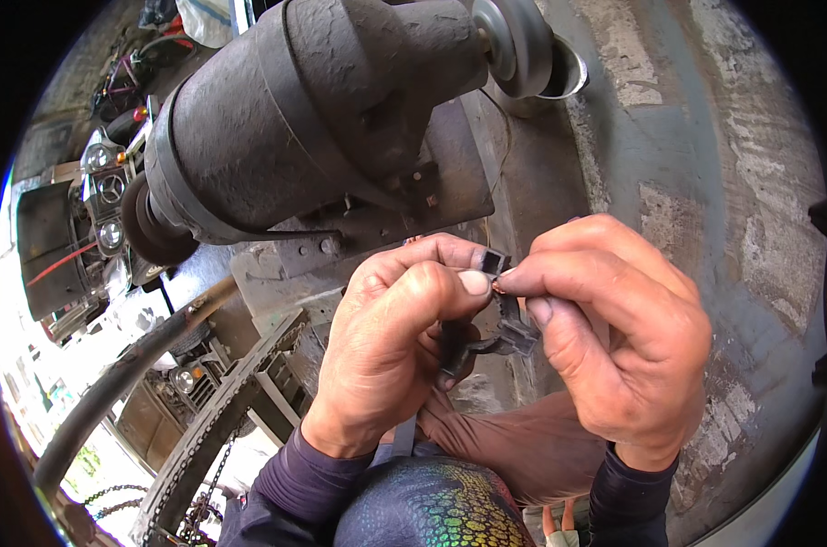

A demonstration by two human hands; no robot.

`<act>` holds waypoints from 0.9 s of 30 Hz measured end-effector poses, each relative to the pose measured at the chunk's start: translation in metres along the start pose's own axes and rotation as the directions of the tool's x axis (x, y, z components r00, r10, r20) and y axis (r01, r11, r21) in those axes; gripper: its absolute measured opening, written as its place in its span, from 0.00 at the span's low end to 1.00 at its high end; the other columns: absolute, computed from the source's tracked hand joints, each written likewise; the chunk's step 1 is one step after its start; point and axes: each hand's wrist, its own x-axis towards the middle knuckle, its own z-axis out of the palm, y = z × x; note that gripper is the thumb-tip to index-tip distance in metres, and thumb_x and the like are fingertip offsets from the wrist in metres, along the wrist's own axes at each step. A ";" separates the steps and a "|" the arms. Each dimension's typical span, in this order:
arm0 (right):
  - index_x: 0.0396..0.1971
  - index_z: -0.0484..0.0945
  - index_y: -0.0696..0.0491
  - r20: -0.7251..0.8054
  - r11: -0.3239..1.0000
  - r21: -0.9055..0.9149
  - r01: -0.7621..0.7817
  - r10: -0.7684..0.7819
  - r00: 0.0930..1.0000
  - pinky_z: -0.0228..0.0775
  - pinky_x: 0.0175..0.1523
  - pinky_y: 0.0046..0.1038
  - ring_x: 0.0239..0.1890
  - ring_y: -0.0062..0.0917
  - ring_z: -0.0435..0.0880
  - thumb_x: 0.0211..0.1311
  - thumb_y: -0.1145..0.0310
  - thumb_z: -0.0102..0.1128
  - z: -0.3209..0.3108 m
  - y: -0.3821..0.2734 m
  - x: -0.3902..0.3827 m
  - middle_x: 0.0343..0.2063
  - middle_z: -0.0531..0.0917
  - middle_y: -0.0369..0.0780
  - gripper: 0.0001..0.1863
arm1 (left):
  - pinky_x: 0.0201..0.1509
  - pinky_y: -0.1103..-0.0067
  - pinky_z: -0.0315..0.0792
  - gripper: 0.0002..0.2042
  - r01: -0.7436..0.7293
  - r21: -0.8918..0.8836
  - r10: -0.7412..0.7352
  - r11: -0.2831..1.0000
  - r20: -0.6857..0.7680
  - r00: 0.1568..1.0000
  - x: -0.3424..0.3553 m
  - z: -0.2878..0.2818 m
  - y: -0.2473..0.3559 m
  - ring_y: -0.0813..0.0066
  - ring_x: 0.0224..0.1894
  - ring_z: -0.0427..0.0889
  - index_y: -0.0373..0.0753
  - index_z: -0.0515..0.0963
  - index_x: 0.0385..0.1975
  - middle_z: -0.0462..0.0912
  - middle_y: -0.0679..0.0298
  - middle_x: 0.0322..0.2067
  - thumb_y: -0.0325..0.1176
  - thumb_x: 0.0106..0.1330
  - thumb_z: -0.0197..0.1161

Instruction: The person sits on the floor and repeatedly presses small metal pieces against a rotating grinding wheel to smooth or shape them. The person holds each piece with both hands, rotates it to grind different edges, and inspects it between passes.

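My left hand (377,337) is closed around a small black bracket-like part with a square opening (494,262) at its top end. Bent dark arms of the part (514,335) stick out below, between my hands. My left thumb presses near the square end. From the right, my right hand (623,337) meets it with thumb and forefinger bent in. At its forefinger tip, against the left thumb, shows a tiny copper-coloured strand (498,285), probably wire; the fingers partly hide it. Both hands are just in front of a large dark bench grinder (249,128).
The grinder has a grey wheel (514,46) at its right end and a dark wheel (154,223) at its left. A metal plate (459,164) lies under it. At left are a bent pipe (131,365), a hanging chain (172,479) and vehicles (103,196). Worn concrete (751,182) spreads right.
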 end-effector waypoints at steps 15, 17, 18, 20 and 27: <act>0.39 0.82 0.64 0.028 0.993 0.119 -0.020 0.017 0.999 0.74 0.40 0.24 0.36 0.24 0.81 0.53 0.84 0.61 0.007 0.006 0.003 0.35 0.82 0.43 0.12 | 0.30 0.89 0.65 0.09 -0.058 0.178 0.082 0.982 -0.128 0.988 -0.002 0.003 0.006 0.92 0.27 0.72 0.33 0.82 0.37 0.80 0.73 0.27 0.33 0.67 0.64; 0.43 0.80 0.64 0.040 0.973 0.217 -0.083 0.076 0.996 0.75 0.43 0.23 0.38 0.22 0.81 0.51 0.83 0.63 0.008 0.004 0.001 0.38 0.81 0.43 0.16 | 0.30 0.89 0.66 0.09 -0.067 0.192 0.092 0.979 -0.124 0.988 0.000 0.002 0.008 0.92 0.27 0.73 0.33 0.82 0.37 0.80 0.72 0.27 0.33 0.67 0.64; 0.45 0.79 0.65 0.040 0.961 0.255 -0.105 0.098 0.994 0.75 0.44 0.22 0.39 0.22 0.81 0.49 0.83 0.64 0.008 0.003 0.001 0.40 0.81 0.43 0.19 | 0.30 0.89 0.66 0.09 -0.085 0.221 0.118 0.972 -0.142 0.983 0.000 0.002 0.008 0.91 0.27 0.73 0.33 0.82 0.37 0.81 0.72 0.28 0.33 0.67 0.64; 0.47 0.78 0.64 0.016 0.961 0.257 -0.101 0.100 0.995 0.75 0.46 0.22 0.41 0.21 0.81 0.46 0.84 0.64 0.016 0.003 0.001 0.43 0.79 0.42 0.23 | 0.30 0.88 0.66 0.09 -0.120 0.278 0.173 0.953 -0.175 0.969 0.001 0.003 0.007 0.91 0.28 0.73 0.33 0.82 0.37 0.81 0.71 0.28 0.33 0.66 0.65; 0.46 0.77 0.63 -0.035 0.991 0.076 -0.111 0.113 0.993 0.76 0.45 0.22 0.40 0.20 0.81 0.41 0.86 0.62 0.031 -0.001 0.002 0.40 0.79 0.41 0.25 | 0.31 0.88 0.67 0.06 -0.167 0.273 0.224 0.947 -0.193 0.955 0.000 0.004 0.006 0.89 0.28 0.75 0.32 0.82 0.35 0.83 0.67 0.28 0.28 0.65 0.66</act>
